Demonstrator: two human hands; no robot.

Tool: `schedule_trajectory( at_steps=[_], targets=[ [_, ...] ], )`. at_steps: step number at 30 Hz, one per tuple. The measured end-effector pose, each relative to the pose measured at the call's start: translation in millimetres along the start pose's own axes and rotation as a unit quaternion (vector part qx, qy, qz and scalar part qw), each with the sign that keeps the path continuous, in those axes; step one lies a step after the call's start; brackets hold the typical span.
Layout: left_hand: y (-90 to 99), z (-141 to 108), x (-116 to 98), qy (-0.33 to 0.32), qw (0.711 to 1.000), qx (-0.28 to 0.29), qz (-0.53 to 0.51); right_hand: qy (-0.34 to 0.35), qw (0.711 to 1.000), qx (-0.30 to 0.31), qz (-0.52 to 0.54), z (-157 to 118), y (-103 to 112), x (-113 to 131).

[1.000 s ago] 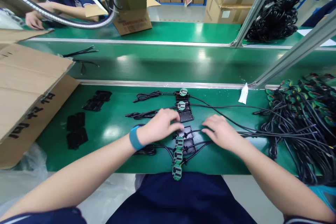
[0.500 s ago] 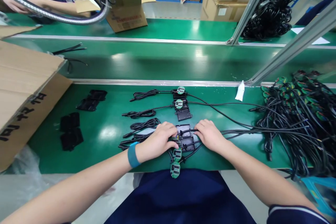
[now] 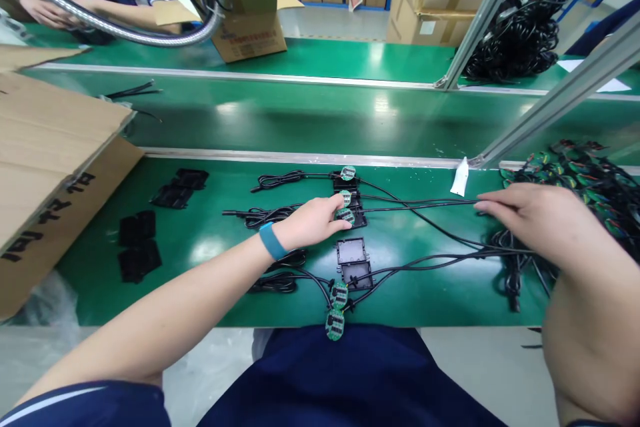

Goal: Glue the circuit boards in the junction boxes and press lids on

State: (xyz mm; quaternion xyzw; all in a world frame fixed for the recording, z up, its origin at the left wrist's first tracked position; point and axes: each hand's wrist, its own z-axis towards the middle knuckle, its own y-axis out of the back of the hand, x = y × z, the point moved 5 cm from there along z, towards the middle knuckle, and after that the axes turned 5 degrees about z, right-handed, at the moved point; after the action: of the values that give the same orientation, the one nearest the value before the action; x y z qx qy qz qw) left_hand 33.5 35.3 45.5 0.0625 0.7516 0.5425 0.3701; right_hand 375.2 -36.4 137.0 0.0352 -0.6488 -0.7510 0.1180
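Observation:
My left hand (image 3: pixel 320 219), with a teal wristband, pinches a round green circuit board (image 3: pixel 345 216) over the upper black casing. Another round board (image 3: pixel 348 173) lies at the top of that casing. On the right, my right hand (image 3: pixel 525 213) pinches a black cable (image 3: pixel 425 207) that runs from the boards. An open black casing (image 3: pixel 352 251) lies below my left hand. Two more round boards, one of them at the table's front edge (image 3: pixel 335 324), are joined to cables. Coiled cables (image 3: pixel 277 179) lie left of the casings.
Black casings (image 3: pixel 136 228) lie at the left beside a large cardboard box (image 3: pixel 55 147). A cable pile (image 3: pixel 590 193) is at the right, near a white tube (image 3: pixel 460 177). Metal posts (image 3: pixel 550 93) rise at the right. A person's hand (image 3: pixel 47 12) shows across the bench.
My left hand has moved up with a circuit board, from the lower casing to the upper one. My right hand has gone right and up along the cable.

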Motion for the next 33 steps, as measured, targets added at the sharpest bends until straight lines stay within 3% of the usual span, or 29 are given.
schedule_trajectory(
  at_steps=[3,5,7,9,11,14,19,26,30,33],
  targets=[
    [-16.6,10,2,0.018,0.999,-0.017,0.035,-0.055,0.994,0.057,-0.071,-1,-18,-24],
    [-19.9,6,0,0.037,0.995,-0.052,0.076,-0.077,0.990,0.056,-0.105,-5,-42,-17],
    [-17.8,-8,-7,0.040,0.987,-0.096,0.124,-0.035,0.997,0.012,-0.069,-12,-64,15],
    [-17.9,-30,-19,0.000,0.986,-0.104,0.130,0.065,0.996,0.025,0.056,-23,-86,62],
    [-27.0,-54,-32,-0.061,0.994,-0.042,0.078,0.144,0.973,0.085,0.159,-36,-105,106],
    [-49.7,-84,-39,-0.095,0.993,0.068,0.009,0.170,0.953,0.143,0.204,-45,-125,143],
    [-74.7,-100,-32,-0.051,0.996,0.071,-0.033,0.129,0.954,0.163,0.216,-43,-147,143],
    [-84.6,-105,-38,-0.056,0.997,0.038,0.023,0.117,0.954,0.188,0.200,-45,-146,145],
    [-81.5,-104,-42,-0.083,0.995,0.045,0.039,0.121,0.959,0.183,0.179,-46,-146,147],
    [-64.5,-103,-44,-0.100,0.993,0.055,0.024,0.121,0.963,0.160,0.180,-48,-140,143]
  ],
)
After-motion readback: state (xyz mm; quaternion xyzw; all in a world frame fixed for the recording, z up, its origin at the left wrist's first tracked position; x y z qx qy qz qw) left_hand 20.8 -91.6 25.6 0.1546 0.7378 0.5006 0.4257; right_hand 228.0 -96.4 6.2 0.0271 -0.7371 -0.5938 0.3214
